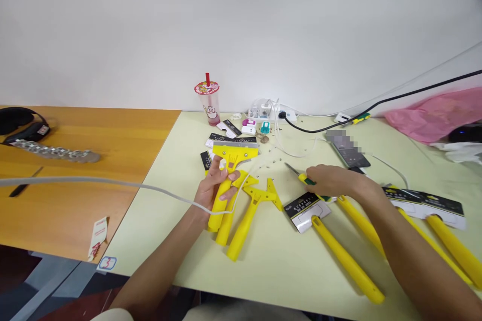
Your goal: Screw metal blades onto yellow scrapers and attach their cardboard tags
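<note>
My left hand (215, 184) is closed around the handle of a yellow scraper (235, 155), its wide metal blade edge pointing away from me. Below it, more yellow scrapers (246, 218) lie on the table, one with its head turned sideways. In my right hand (324, 179) is a screwdriver (303, 178) with a yellow and green handle, its metal shaft pointing left toward the scraper. My fingers cover part of that handle. Beneath the right hand lies a black and white packaging card (307, 210) on a yellow scraper handle (348, 261).
More carded scrapers (444, 208) lie at the right. A phone (348, 149), a power strip (259, 112) with cables and a drink cup (211, 105) stand farther back. Small screws are scattered mid-table. A white cable (165, 194) crosses in front of my left hand.
</note>
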`<move>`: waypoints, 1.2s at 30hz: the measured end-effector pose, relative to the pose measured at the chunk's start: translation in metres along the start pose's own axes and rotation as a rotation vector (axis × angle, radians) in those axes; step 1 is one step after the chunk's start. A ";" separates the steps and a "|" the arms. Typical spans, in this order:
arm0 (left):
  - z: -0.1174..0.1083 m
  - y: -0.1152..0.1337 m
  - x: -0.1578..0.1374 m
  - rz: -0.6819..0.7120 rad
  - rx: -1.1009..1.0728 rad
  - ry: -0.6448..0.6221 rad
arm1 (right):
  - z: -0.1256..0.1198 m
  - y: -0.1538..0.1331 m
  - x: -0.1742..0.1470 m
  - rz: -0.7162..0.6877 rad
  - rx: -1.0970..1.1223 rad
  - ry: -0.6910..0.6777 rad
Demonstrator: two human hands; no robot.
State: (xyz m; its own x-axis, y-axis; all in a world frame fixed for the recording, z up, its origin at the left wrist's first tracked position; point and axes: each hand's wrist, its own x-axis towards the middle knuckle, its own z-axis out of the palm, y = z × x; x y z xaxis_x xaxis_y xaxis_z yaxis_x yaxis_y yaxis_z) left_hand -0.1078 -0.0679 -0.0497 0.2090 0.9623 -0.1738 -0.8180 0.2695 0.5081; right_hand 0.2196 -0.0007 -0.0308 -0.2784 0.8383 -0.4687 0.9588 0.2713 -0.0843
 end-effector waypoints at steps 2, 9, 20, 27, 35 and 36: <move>-0.001 -0.002 0.001 -0.005 -0.004 0.000 | -0.010 0.002 -0.012 -0.002 0.034 -0.047; 0.000 -0.013 0.006 -0.095 0.016 0.072 | -0.047 -0.004 -0.070 -0.204 0.193 0.526; 0.004 -0.021 0.007 -0.167 0.067 0.118 | -0.053 -0.041 -0.087 -0.545 0.338 0.948; 0.002 -0.021 0.007 -0.156 0.066 0.110 | -0.048 -0.042 -0.088 -0.564 0.279 0.884; -0.002 -0.022 0.007 -0.140 0.076 0.092 | -0.044 -0.046 -0.084 -0.567 0.225 0.838; -0.002 -0.022 0.007 -0.140 0.078 0.089 | -0.044 -0.046 -0.083 -0.570 0.225 0.832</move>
State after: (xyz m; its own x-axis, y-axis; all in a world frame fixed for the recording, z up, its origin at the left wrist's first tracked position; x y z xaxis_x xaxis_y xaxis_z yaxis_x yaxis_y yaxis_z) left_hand -0.0895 -0.0676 -0.0641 0.2669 0.9090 -0.3202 -0.7393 0.4062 0.5371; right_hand 0.1962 -0.0622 0.0507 -0.5638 0.6980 0.4414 0.6365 0.7078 -0.3064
